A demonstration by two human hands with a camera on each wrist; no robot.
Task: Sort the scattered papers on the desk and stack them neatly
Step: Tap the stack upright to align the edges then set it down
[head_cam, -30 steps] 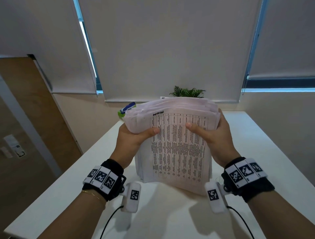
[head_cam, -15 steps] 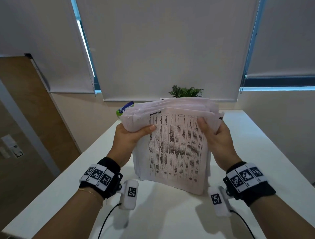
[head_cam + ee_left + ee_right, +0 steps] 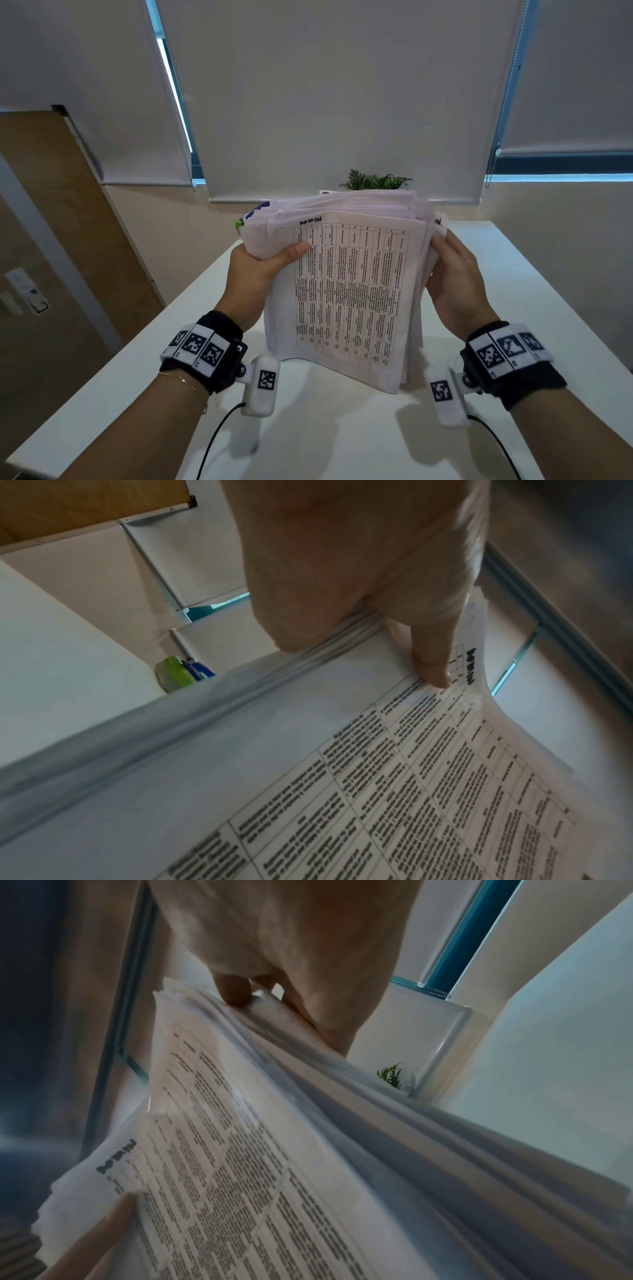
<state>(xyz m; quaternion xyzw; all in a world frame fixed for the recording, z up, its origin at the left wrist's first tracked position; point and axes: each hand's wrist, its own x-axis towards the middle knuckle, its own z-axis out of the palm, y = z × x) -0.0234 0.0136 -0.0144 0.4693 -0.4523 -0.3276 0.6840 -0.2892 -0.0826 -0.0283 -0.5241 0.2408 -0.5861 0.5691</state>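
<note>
A thick stack of papers (image 3: 352,291) stands upright on its lower edge on the white desk (image 3: 342,431), with a printed table on the front sheet. My left hand (image 3: 260,270) grips the stack's upper left corner, thumb (image 3: 431,669) pressed on the front sheet and fingers hidden behind. My right hand (image 3: 452,274) holds the upper right edge, where the sheets fan apart unevenly. In the right wrist view its fingertips (image 3: 236,996) sit on the sheet edges of the stack (image 3: 274,1150). The stack's top edges are ragged.
A small green plant (image 3: 375,180) stands at the desk's far end behind the stack. A green and blue item (image 3: 245,221) shows past the stack's upper left corner. Closed roller blinds cover the windows beyond. The desk's left edge drops beside a wooden panel.
My right thumb has slid off the front sheet to the stack's right edge. The left hand keeps its grip and the stack stays upright.
</note>
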